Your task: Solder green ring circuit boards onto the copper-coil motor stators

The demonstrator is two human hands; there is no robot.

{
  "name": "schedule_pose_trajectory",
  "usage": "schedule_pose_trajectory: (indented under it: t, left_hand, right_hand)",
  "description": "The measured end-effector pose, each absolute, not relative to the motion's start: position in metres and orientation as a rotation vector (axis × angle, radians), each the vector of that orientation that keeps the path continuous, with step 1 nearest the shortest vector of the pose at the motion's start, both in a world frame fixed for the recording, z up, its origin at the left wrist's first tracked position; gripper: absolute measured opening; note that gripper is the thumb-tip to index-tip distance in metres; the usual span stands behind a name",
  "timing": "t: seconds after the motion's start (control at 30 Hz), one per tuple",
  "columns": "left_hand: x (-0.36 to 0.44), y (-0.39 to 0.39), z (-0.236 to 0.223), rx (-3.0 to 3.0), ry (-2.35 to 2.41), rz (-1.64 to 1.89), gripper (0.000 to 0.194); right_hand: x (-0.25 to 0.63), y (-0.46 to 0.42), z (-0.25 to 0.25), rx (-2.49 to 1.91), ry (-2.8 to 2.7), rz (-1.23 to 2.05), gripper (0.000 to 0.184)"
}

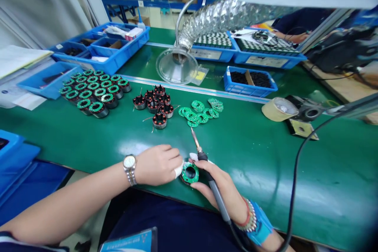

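My right hand (220, 183) has a soldering iron (216, 193) lying across it, tip pointing away from me. Its thumb and forefinger also steady a motor stator (189, 173) topped by a green ring-shaped circuit board, close to the table's front edge. Curled at the stator's left side is my left hand (159, 165), with a white cover on a finger. Its fingertips are hidden, so what they pinch does not show. Beyond lie bare stators (159, 120) with copper windings and loose wire ends, beside a pile of green ring boards (197, 116).
Rows of board-topped stators (97, 90) stand at left. A fume extractor hood (177, 67) hangs over the table's middle. Blue bins (249, 82) line the back. At right are a tape roll (279, 109), a soldering stand (304, 112) and the iron's black cable (295, 173). Another person's arm (295, 38) shows behind.
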State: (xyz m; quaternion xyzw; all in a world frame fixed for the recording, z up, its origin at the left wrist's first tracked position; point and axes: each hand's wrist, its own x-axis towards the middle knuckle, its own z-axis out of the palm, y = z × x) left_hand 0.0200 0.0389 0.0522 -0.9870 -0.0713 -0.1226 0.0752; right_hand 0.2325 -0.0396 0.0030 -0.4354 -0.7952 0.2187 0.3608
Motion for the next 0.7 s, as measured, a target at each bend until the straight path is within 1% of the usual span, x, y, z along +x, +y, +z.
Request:
schedule_pose_trajectory:
  t: [0.3, 0.4, 0.47, 0.57, 0.7]
  left_hand:
    - [0.024, 0.026, 0.04, -2.878, -0.339, -0.367, 0.018]
    - [0.026, 0.021, 0.041, -2.909, -0.514, -0.389, 0.02]
    - [0.025, 0.017, 0.041, -2.969, -0.683, -0.411, 0.017]
    - [0.022, 0.012, 0.035, -3.107, -0.919, -0.563, 0.015]
    - [0.015, 0.002, 0.018, -3.191, -1.097, -0.891, 0.023]
  right_hand:
    - [0.23, -0.04, -0.002, -1.12, -2.055, 0.482, 0.037]
    - [0.23, -0.04, -0.001, -1.124, -2.052, 0.489, 0.038]
    - [0.23, -0.041, 0.0, -1.123, -2.045, 0.513, 0.039]
    - [0.23, -0.042, 0.001, -1.132, -2.03, 0.551, 0.041]
    - [0.23, -0.042, 0.001, -1.137, -2.023, 0.553, 0.041]
